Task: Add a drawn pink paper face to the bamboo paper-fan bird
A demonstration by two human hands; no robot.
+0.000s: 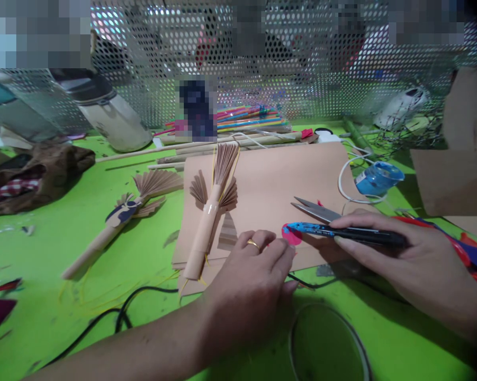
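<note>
My right hand (401,254) grips a black marker pen (365,236) whose front end is smeared with blue paint. The pen's tip rests on a small round pink piece of paper (293,236). My left hand (258,270), with a ring on one finger, has bent fingers pressed together at that pink piece's edge. Scissors (317,209) show their blades beyond my right fingers; whether the hand also holds them I cannot tell. Under both hands lie brown paper sheets (278,174). A paper-tube bird with pleated fans (206,222) lies on them, left of my left hand.
Another paper-tube bird (115,222) with dark markings lies on the green table (35,238). A blue paint jar (377,177) stands at right with a white cable around it. Bottles (111,116), sticks and coloured straws (250,119) line the perforated metal screen. A clear round rim (329,312) is in front.
</note>
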